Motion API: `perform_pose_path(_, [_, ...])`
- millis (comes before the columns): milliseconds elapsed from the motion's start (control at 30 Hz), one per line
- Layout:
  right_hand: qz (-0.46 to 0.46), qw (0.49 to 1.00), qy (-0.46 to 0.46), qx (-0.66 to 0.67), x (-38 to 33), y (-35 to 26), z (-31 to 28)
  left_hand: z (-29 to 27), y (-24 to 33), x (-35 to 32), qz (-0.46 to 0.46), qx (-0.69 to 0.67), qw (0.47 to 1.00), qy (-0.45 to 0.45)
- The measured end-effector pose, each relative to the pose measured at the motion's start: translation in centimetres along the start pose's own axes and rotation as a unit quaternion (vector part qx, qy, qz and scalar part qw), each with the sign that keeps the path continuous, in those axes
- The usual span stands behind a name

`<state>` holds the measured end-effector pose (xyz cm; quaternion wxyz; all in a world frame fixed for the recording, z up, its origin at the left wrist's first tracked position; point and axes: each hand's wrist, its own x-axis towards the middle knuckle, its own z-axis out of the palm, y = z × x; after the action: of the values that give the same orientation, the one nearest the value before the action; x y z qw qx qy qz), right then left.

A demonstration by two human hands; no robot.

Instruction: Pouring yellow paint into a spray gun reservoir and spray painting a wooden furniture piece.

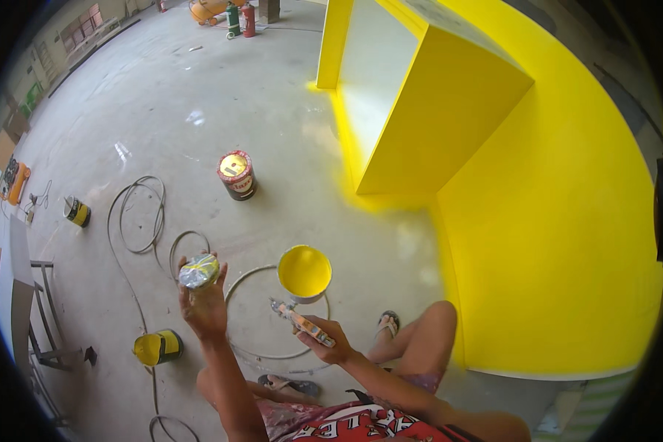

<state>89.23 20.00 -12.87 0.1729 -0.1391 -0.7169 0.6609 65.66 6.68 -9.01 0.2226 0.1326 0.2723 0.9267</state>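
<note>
The right hand [323, 340] grips a spray gun [300, 323] whose open cup [304, 273] brims with yellow paint, while just beside it the raised left hand [205, 303] clasps the cup's silvery lid [198, 271] above the concrete floor [199, 110].

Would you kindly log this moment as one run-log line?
left hand: holds round silver lid | right hand: grips spray gun, open cup of yellow paint | hose on floor

left hand [205, 306] holding lid [199, 271], right hand [324, 337] gripping spray gun [302, 291]
</note>
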Motion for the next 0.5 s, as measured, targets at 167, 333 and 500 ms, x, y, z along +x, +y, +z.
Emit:
perform_pose_path(167, [-0.044, 0.999, -0.019, 0.01, 1.3, -12.0, -0.4, 13.5, 8.1, -2.3, 0.08, 0.013, 0.996, -0.024])
perform_pose_path(333, [-0.135, 0.991, -0.026, 0.003, 2.4, -25.0, -1.0, 28.4, 15.2, -4.1, 0.187, 0.105, 0.977, -0.01])
perform_pose_path(500, [-0.097, 0.992, -0.071, -0.024, 2.2, -36.1, 0.1, 39.7, 22.7, -5.1, 0.196, 0.192, 0.962, -0.005])
